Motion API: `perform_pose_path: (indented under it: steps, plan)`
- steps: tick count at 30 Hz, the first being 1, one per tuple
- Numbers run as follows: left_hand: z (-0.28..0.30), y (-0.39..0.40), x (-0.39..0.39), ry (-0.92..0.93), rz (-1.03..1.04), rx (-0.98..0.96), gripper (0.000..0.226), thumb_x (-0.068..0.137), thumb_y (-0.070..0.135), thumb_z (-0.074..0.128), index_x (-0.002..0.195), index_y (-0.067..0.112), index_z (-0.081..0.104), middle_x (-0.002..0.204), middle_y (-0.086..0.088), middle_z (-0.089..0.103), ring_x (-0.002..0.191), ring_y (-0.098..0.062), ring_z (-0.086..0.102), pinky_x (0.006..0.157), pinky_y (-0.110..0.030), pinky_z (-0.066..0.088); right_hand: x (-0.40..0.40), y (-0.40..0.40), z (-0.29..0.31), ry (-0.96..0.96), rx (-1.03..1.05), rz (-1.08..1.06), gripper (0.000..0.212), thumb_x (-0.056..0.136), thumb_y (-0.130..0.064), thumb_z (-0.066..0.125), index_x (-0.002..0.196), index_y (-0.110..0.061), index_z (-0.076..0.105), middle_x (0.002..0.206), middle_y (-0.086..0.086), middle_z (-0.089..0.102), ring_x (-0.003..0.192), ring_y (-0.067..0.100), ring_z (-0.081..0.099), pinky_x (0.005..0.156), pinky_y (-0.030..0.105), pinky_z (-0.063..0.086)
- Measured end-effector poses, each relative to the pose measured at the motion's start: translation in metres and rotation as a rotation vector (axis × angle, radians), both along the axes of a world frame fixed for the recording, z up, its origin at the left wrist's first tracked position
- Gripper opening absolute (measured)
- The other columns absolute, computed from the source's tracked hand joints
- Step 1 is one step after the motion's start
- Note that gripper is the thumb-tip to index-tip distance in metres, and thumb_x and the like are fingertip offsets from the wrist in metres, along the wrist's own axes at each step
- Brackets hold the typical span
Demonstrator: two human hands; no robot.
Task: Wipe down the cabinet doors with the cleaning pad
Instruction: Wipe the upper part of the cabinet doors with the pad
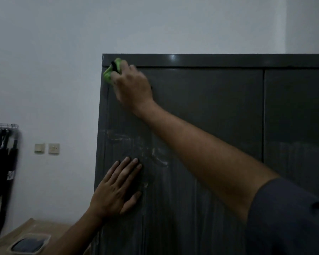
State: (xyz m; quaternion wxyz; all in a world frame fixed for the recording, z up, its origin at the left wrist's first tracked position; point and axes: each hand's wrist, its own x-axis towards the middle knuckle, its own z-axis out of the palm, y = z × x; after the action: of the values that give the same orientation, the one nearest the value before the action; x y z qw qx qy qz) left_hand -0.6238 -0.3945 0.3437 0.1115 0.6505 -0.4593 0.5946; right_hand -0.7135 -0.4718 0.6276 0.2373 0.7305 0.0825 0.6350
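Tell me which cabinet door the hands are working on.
The left door: the right hand holds the green pad at its top corner, the left hand rests flat on it.

Dim room, pale grey wall. Two switch plates on wall at left; wire rack with dark hanging items beside them. Brown box at lower left.

Dim, flat indoor light, cool grey cast, source not visible. Small glare spot on glossy top rail of cabinet, upper centre. Wall brightest area, upper left and upper right. Dark cabinet front loses detail; pale smears show centre-low. Overall soft, grainy. Motion blur on hanging clothes at left edge. Slight wide-angle bowing along edges.
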Motion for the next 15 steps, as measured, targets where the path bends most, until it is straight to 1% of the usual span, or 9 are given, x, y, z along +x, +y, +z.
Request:
perform_pose_path:
  steps: [3,4,5,6,7,10,11,12,15]
  plan:
    - [0.002,-0.001,-0.001,0.0,-0.02,-0.015,0.073,0.106,0.058,0.033,0.163,0.013,0.03,0.171,-0.012,0.026,0.16,-0.028,0.02,0.132,-0.043,0.011,0.011,0.005,-0.071,0.321,-0.442,-0.028,0.029,0.1,-0.029,0.049,0.126,-0.029,0.062,0.137,0.007,0.054,0.101,0.022,0.06,0.075,0.034,0.053]
    - [0.001,-0.001,-0.001,-0.002,-0.028,-0.018,0.072,0.106,0.058,0.033,0.162,0.012,0.031,0.171,-0.012,0.027,0.16,-0.028,0.021,0.132,-0.043,0.012,0.01,0.001,-0.082,0.415,-0.546,-0.073,0.028,0.1,-0.032,0.049,0.125,-0.028,0.063,0.134,0.006,0.055,0.101,0.021,0.06,0.074,0.033,0.05]
    - [0.001,-0.001,0.0,-0.004,-0.028,-0.016,0.073,0.106,0.058,0.034,0.162,0.013,0.03,0.172,-0.012,0.025,0.16,-0.029,0.021,0.132,-0.043,0.012,0.008,-0.004,-0.079,0.419,-0.597,-0.106,0.028,0.1,-0.034,0.049,0.124,-0.028,0.063,0.132,0.005,0.056,0.102,0.021,0.06,0.074,0.033,0.048]
    - [0.0,-0.001,0.002,-0.006,-0.022,-0.009,0.074,0.105,0.058,0.034,0.163,0.013,0.029,0.173,-0.011,0.023,0.161,-0.028,0.021,0.132,-0.044,0.011,0.006,-0.008,-0.064,0.36,-0.553,-0.11,0.028,0.1,-0.036,0.05,0.122,-0.027,0.064,0.129,0.005,0.057,0.102,0.022,0.061,0.075,0.034,0.048]
    - [0.0,-0.001,0.003,-0.006,-0.013,-0.002,0.074,0.105,0.059,0.034,0.165,0.014,0.026,0.174,-0.009,0.02,0.161,-0.028,0.019,0.132,-0.044,0.011,0.001,-0.013,-0.046,0.272,-0.418,-0.097,0.027,0.099,-0.035,0.052,0.12,-0.025,0.067,0.127,0.007,0.059,0.1,0.024,0.061,0.075,0.035,0.049]
    - [-0.001,0.0,0.003,0.01,0.005,0.008,0.076,0.105,0.06,0.033,0.167,0.017,0.021,0.175,-0.008,0.019,0.161,-0.026,0.018,0.132,-0.043,0.009,-0.014,-0.024,-0.015,-0.05,0.157,0.003,0.023,0.098,-0.027,0.056,0.115,-0.02,0.07,0.126,0.012,0.059,0.097,0.03,0.06,0.076,0.042,0.053]
    - [0.0,0.0,0.002,0.017,0.012,0.011,0.075,0.106,0.06,0.032,0.166,0.017,0.022,0.174,-0.009,0.02,0.162,-0.026,0.017,0.132,-0.043,0.009,-0.01,-0.022,-0.021,-0.085,0.239,0.016,0.024,0.099,-0.027,0.055,0.117,-0.02,0.068,0.129,0.013,0.058,0.097,0.031,0.06,0.076,0.042,0.053]
    - [0.001,0.0,0.001,0.022,0.017,0.012,0.075,0.105,0.06,0.032,0.166,0.017,0.023,0.173,-0.009,0.022,0.162,-0.026,0.016,0.133,-0.042,0.008,-0.007,-0.019,-0.032,-0.066,0.213,0.014,0.026,0.099,-0.029,0.055,0.121,-0.019,0.066,0.133,0.014,0.055,0.098,0.031,0.059,0.075,0.042,0.053]
    - [0.002,0.0,-0.002,0.037,0.017,0.015,0.076,0.104,0.06,0.033,0.166,0.018,0.021,0.173,-0.009,0.021,0.162,-0.025,0.013,0.133,-0.042,0.007,-0.009,-0.021,-0.062,0.218,-0.172,-0.002,0.034,0.098,-0.036,0.055,0.126,-0.017,0.063,0.132,0.013,0.053,0.099,0.027,0.059,0.074,0.038,0.052]
